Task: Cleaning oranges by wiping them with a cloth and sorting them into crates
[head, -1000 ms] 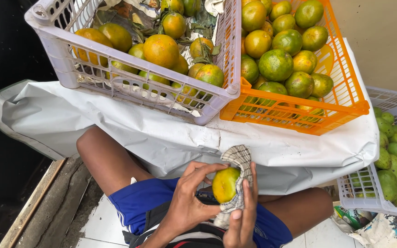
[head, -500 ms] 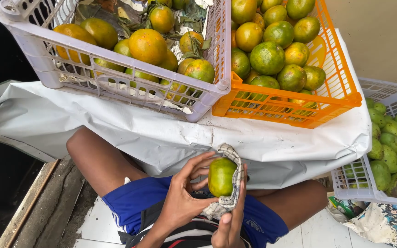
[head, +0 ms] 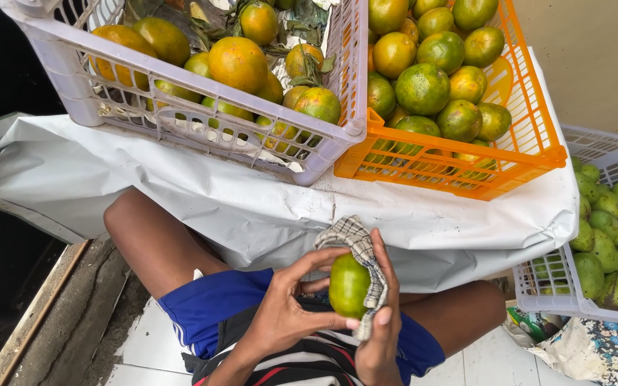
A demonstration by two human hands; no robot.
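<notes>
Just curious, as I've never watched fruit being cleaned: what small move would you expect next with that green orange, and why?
Probably a slight turn of the green orange against the checked cloth. The right hand cups it in the cloth, which covers only its far side, while the left hand pinches the bare near side, so turning would bring unwiped skin to the cloth.

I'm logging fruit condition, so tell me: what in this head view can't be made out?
- Far side of the green citrus fruit: hidden by the checked cloth and right hand.
- Lower fruit in the white crate and orange crate: buried under the top layer.
- Right-hand white basket: cut off by the frame edge.
</notes>
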